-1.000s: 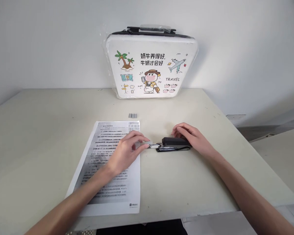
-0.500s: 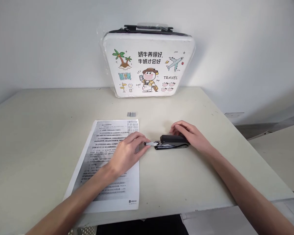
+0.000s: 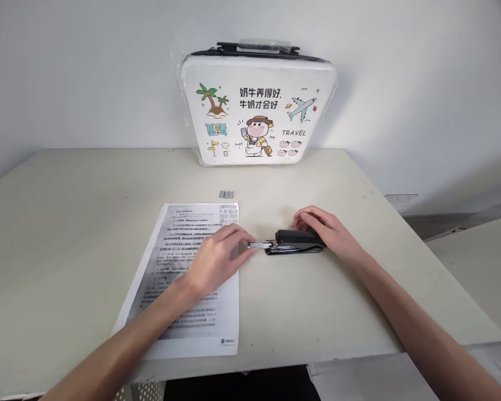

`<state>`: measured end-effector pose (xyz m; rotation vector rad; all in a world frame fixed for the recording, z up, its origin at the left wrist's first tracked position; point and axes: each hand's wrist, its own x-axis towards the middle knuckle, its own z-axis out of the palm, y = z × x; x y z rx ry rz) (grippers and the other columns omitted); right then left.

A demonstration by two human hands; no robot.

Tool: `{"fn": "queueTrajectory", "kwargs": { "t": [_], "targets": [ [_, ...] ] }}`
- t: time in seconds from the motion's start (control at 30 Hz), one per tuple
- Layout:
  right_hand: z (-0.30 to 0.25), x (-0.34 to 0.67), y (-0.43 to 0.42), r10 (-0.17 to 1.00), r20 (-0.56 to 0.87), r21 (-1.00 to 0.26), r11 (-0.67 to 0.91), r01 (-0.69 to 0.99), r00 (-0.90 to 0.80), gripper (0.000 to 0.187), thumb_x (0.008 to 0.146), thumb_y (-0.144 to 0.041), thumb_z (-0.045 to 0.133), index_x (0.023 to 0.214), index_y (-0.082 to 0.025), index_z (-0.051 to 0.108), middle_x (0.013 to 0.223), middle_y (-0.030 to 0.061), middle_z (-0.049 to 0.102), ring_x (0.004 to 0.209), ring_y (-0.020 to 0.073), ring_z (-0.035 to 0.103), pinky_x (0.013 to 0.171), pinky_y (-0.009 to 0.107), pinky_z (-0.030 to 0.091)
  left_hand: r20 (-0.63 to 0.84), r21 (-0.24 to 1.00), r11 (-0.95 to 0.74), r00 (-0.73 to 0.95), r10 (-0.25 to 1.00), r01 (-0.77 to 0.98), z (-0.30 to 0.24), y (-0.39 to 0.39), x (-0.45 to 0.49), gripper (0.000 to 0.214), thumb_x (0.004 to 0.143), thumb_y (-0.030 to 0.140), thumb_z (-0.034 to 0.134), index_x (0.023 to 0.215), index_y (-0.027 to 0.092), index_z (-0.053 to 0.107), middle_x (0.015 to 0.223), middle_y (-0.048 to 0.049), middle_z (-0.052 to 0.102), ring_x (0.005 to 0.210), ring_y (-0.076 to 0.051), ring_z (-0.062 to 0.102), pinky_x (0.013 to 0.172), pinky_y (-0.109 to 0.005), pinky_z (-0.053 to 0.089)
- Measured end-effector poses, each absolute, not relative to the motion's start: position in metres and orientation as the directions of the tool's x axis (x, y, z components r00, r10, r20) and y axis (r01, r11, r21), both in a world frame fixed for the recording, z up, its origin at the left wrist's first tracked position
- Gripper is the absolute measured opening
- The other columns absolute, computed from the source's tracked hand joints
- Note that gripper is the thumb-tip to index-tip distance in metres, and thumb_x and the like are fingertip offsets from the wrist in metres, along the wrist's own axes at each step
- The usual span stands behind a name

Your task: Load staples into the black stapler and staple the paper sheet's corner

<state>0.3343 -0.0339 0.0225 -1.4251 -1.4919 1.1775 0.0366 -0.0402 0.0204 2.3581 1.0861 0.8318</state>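
Note:
A black stapler (image 3: 298,240) lies on its base on the table, its front end pointing left. Out of that end sticks a narrow metal staple tray (image 3: 262,245). My left hand (image 3: 221,256) pinches the outer end of the tray between thumb and fingers, the wrist above the printed sheet (image 3: 179,328). At the stapler's rear, my right hand (image 3: 323,231) is closed around it, its fingers curled behind the body and partly hidden. Beyond the sheet's top edge lie a few small grey staple strips (image 3: 226,194).
Against the wall at the back of the table (image 3: 67,223) stands a white case (image 3: 259,111) with cartoon prints, a black handle and clear plastic wrap. The table's front edge runs just below the sheet.
The whole view has shifted slightly, so most things appear a little farther right. Both hands keep their grips on the stapler and its tray.

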Motion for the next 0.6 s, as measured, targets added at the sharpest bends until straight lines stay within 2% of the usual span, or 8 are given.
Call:
{"fn": "queueTrajectory", "kwargs": {
  "t": [0.2, 0.3, 0.47, 0.6],
  "targets": [
    [0.022, 0.332, -0.038, 0.991, -0.086, -0.972, -0.062, 0.228, -0.1, 0.039, 0.101, -0.063, 0.058, 0.095, -0.026, 0.07, 0.103, 0.0043, 0.074, 0.095, 0.0214, 0.066, 0.088, 0.035, 0.052, 0.259, 0.636, -0.626, 0.639, 0.724, 0.451, 0.024, -0.032, 0.017, 0.02, 0.104, 0.035, 0.065, 0.117, 0.023, 0.075, 0.114, -0.0059, 0.073, 0.088, -0.017, 0.071, 0.077, -0.031, 0.059],
    [0.022, 0.327, -0.042, 0.989, -0.077, -0.976, -0.049, 0.212, -0.123, 0.04, 0.102, -0.063, 0.056, 0.093, -0.026, 0.069, 0.104, 0.0044, 0.073, 0.097, 0.0218, 0.065, 0.09, 0.035, 0.051, 0.252, 0.661, -0.65, 0.704, 0.664, 0.376, 0.025, -0.031, 0.015, 0.017, 0.104, 0.035, 0.067, 0.114, 0.025, 0.077, 0.111, -0.0054, 0.075, 0.089, -0.017, 0.071, 0.079, -0.032, 0.059],
    [0.024, 0.316, -0.048, 0.965, -0.074, -0.982, -0.026, 0.188, -0.252, 0.044, 0.102, -0.066, 0.052, 0.091, -0.026, 0.068, 0.106, 0.0057, 0.073, 0.101, 0.0237, 0.065, 0.091, 0.036, 0.052, 0.318, 0.681, -0.695, 0.762, 0.564, 0.23, 0.021, -0.036, 0.029, 0.019, 0.098, 0.039, 0.076, 0.11, 0.025, 0.078, 0.109, -0.0059, 0.077, 0.099, -0.021, 0.071, 0.089, -0.037, 0.058],
    [0.026, 0.312, -0.052, 0.938, -0.09, -0.978, -0.02, 0.208, -0.334, 0.045, 0.103, -0.067, 0.05, 0.101, -0.027, 0.071, 0.108, 0.0067, 0.074, 0.102, 0.0253, 0.067, 0.092, 0.038, 0.053, 0.29, 0.681, -0.696, 0.787, 0.544, 0.23, 0.019, -0.038, 0.036, 0.029, 0.095, 0.046, 0.077, 0.111, 0.023, 0.074, 0.112, -0.0069, 0.076, 0.1, -0.022, 0.07, 0.087, -0.036, 0.057]
  ]
}}
